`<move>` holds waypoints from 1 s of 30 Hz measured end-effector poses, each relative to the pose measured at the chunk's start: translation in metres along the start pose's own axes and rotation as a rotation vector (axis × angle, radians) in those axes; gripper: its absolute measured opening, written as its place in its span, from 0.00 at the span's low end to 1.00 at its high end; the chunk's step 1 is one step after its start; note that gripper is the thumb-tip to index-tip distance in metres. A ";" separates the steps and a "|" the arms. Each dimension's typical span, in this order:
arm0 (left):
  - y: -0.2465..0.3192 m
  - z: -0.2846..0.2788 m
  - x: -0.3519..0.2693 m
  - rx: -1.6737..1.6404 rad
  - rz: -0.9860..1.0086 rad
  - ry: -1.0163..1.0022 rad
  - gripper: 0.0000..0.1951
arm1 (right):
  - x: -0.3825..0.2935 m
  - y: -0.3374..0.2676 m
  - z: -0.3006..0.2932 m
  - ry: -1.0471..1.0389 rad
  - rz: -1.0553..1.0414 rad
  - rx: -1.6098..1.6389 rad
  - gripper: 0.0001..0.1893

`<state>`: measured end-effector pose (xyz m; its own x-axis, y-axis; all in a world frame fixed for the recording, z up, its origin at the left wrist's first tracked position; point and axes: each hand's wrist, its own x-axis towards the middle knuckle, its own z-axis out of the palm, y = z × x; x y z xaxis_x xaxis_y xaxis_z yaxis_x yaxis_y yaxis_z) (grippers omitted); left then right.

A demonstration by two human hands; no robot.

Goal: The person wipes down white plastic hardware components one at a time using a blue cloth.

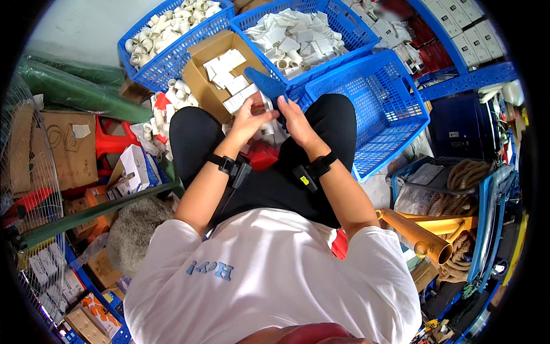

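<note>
In front of me, between my knees, my left hand point(251, 117) and my right hand point(296, 122) are close together, fingertips nearly meeting. A blue, soft-looking item point(268, 84), whose kind I cannot tell, lies at my right fingers and extends up and left. Whether either hand grips it or something small is unclear, as the fingers overlap. Just beyond my left hand is an open cardboard box point(202, 84) with white rectangular plates, some in a neat row point(239, 99). White plastic pipe fittings point(267, 128) show just below the hands, partly covered.
Blue plastic crates hold white pipe fittings point(161, 32) and white plates with fittings point(292, 34). Another blue crate point(365, 112) stands beside my right knee. Loose fittings point(174, 92) lie by my left knee. A yellow metal tube frame point(417, 236) and coiled rope point(464, 180) are at right.
</note>
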<state>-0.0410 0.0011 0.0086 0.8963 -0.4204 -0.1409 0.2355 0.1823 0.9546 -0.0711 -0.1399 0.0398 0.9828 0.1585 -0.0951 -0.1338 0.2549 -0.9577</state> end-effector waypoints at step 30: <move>-0.007 -0.006 0.004 -0.108 -0.096 0.100 0.26 | -0.001 0.000 -0.001 -0.018 0.198 0.169 0.21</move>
<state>-0.0366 0.0034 -0.0006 0.8994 -0.3513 -0.2602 0.3559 0.2427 0.9025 -0.0724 -0.1408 0.0398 0.9330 0.2379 -0.2701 -0.3445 0.3725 -0.8618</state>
